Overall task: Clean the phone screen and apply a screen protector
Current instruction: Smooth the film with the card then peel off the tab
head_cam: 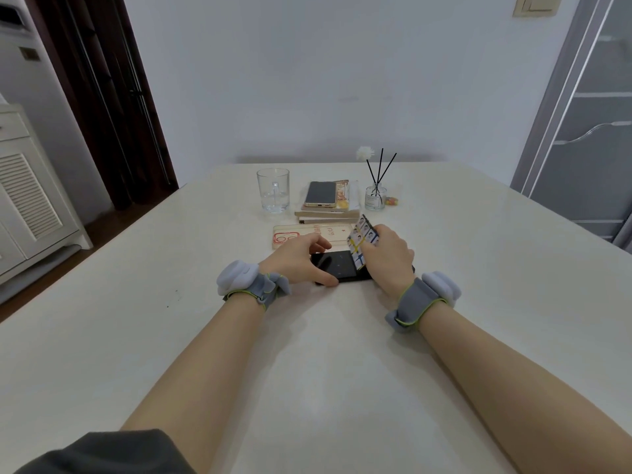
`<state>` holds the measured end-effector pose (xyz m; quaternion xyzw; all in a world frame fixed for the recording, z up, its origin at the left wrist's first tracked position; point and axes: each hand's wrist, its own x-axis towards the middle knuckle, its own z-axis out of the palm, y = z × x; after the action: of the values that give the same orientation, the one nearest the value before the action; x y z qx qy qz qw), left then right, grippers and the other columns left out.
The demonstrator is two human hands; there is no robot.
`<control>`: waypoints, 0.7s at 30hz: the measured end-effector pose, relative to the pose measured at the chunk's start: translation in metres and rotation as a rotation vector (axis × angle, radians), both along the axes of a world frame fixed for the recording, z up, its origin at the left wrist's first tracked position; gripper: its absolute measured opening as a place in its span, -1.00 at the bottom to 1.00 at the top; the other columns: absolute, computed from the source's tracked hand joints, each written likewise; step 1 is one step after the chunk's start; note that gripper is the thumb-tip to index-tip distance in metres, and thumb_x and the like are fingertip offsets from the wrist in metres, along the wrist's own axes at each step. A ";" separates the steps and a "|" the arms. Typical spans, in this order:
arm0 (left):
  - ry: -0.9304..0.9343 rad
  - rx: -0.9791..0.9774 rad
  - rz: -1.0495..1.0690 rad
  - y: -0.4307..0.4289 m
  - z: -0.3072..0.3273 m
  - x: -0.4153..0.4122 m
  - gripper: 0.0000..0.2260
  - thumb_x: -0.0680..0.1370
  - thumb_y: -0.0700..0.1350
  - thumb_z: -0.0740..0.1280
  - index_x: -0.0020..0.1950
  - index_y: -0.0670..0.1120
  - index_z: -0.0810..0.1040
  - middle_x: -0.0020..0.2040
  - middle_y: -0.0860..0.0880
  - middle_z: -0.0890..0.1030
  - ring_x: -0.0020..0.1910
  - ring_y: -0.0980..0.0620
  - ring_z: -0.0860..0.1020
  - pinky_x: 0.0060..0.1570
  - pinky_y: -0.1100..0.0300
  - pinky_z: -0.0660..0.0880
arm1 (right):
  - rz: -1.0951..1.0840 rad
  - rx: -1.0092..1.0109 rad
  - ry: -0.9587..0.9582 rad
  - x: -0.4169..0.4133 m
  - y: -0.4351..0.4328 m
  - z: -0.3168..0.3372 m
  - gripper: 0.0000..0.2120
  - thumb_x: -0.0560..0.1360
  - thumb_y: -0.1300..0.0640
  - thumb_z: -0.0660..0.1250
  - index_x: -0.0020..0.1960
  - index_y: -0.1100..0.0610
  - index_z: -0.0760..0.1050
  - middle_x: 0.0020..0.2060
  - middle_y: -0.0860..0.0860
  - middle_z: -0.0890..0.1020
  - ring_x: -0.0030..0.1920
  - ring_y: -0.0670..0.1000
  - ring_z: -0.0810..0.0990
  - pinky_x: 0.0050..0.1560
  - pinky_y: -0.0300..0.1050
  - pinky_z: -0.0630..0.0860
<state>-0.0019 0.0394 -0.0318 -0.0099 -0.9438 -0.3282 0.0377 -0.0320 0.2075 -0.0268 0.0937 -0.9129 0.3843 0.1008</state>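
Observation:
A black phone [337, 265] lies flat, screen up, on the white table [307, 364] in front of me. My left hand [301, 260] holds its left end, thumb on the near edge and fingers on the far edge. My right hand [388, 256] rests over the phone's right end and grips a stiff printed card [360, 241] with small pictures, tilted with its lower edge on the screen. The phone's right end is hidden under my right hand.
Behind the phone lies a clear phone case [309, 234] with red markings. Farther back stand a glass mug [273, 190], a gold phone [321, 194] on stacked books [330, 213], and a reed diffuser [375, 196]. Grey bands wrap both wrists.

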 end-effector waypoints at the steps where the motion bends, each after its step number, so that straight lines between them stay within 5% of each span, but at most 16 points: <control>1: -0.001 -0.001 0.002 -0.001 0.000 0.001 -0.41 0.26 0.01 0.57 0.24 0.03 0.45 0.16 0.06 0.51 0.15 0.13 0.45 0.06 0.30 0.31 | -0.028 0.013 -0.005 -0.001 0.001 0.000 -0.84 0.53 0.13 0.14 0.05 0.13 0.42 0.05 0.12 0.60 0.02 0.21 0.49 0.16 0.01 0.26; 21: -0.016 0.012 0.003 0.002 0.001 0.001 -0.40 0.28 -0.03 0.56 0.26 0.00 0.44 0.21 0.01 0.52 0.16 0.09 0.46 0.10 0.27 0.32 | 0.074 0.114 -0.006 0.004 -0.008 -0.002 -0.77 0.55 0.17 0.11 0.15 0.16 0.45 0.13 0.13 0.59 0.16 0.22 0.48 0.21 0.04 0.27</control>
<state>-0.0014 0.0409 -0.0310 -0.0057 -0.9421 -0.3337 0.0306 -0.0278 0.1997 -0.0291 0.1318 -0.9294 0.3356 0.0786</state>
